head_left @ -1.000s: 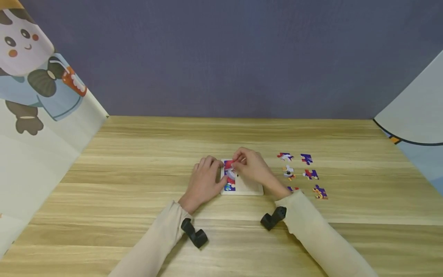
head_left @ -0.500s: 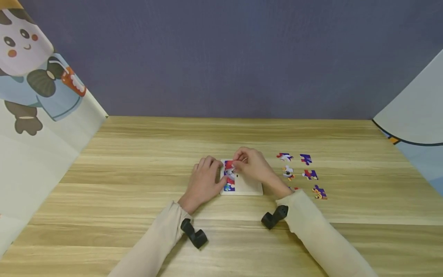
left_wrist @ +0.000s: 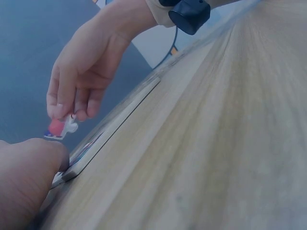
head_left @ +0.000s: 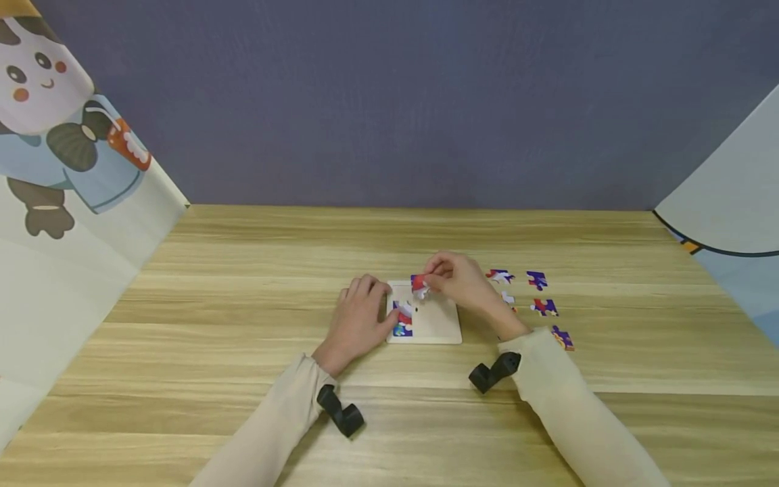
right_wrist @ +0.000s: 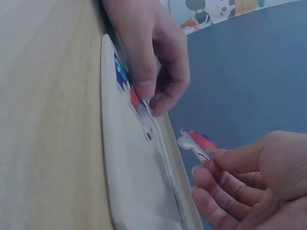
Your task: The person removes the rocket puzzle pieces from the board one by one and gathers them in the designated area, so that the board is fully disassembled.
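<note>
My right hand (head_left: pixel 464 284) pinches a red, white and purple puzzle piece (head_left: pixel 419 285) between thumb and fingertips, lifted just above the top of a pale puzzle tray (head_left: pixel 437 325). In the right wrist view that piece (right_wrist: pixel 197 143) is clear of the tray. Joined pieces (head_left: pixel 402 323) lie along the tray's left side in its lower part. My left hand (head_left: pixel 359 318) rests at the tray's left edge, fingers spread and relaxed, the thumb on the laid pieces. From the left wrist view the held piece (left_wrist: pixel 60 127) hangs beneath the right fingertips.
Right of the tray, several loose pieces lie on the wooden table (head_left: pixel 255 284), among them a purple one (head_left: pixel 537 279) and a red-purple one (head_left: pixel 545 307). My right forearm partly covers some. A dark blue wall (head_left: pixel 389 101) rises behind the table.
My right hand has moved up and to the right, lifting the red piece out of the tray's top left corner. The left hand has stayed in place.
</note>
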Available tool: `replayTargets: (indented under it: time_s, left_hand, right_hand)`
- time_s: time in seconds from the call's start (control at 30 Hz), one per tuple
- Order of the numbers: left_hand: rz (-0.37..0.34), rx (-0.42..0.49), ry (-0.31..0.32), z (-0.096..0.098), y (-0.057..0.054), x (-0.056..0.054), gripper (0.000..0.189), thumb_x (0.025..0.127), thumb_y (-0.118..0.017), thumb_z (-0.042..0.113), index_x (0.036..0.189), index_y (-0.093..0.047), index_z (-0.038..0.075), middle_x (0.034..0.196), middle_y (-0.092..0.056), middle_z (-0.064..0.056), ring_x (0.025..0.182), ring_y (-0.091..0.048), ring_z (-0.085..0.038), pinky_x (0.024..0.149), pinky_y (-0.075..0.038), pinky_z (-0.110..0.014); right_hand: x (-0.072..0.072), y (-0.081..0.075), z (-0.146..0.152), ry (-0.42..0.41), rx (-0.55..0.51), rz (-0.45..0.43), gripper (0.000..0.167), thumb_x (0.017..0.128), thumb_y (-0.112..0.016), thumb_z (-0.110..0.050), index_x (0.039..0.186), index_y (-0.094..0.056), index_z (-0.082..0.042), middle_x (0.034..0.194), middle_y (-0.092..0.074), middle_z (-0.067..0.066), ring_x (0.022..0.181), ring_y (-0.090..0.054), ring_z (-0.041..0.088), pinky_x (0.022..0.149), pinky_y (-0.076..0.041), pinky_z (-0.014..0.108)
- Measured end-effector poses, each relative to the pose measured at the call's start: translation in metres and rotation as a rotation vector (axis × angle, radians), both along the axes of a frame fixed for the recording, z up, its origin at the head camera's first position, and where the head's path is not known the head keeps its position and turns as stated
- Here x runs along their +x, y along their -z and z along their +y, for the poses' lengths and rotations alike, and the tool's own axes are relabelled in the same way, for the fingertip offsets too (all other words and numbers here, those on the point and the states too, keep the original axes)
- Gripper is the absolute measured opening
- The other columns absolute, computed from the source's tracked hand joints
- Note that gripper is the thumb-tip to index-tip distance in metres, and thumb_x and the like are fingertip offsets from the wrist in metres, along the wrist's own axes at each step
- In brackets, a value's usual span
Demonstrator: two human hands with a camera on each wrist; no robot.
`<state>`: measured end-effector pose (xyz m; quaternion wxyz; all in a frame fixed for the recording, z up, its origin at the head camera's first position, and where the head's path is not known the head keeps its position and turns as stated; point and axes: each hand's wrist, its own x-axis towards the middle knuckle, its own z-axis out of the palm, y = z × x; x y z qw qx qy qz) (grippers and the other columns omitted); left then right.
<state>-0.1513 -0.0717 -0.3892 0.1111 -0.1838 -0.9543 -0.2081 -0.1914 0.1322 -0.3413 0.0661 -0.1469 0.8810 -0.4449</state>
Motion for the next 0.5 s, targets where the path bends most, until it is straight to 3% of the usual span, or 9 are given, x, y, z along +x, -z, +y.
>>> replayTargets:
  time_s: [0.5]
  left_hand:
    - [-0.006, -0.014, 0.002, -0.002, 0.001, 0.0, 0.038, 0.087, -0.062, 0.038, 0.112, -0.06, 0.009, 0.117, -0.056, -0.01, 0.109, -0.051, -0.026, 0.088, -0.043, -0.039]
  right_hand:
    - [-0.013, -0.01, 0.039, 0.075, 0.058, -0.052, 0.014, 0.094, -0.058, -0.012, 0.104, -0.061, -0.001, 0.093, -0.064, 0.014, 0.082, -0.065, 0.029, 0.07, -0.053, 0.033]
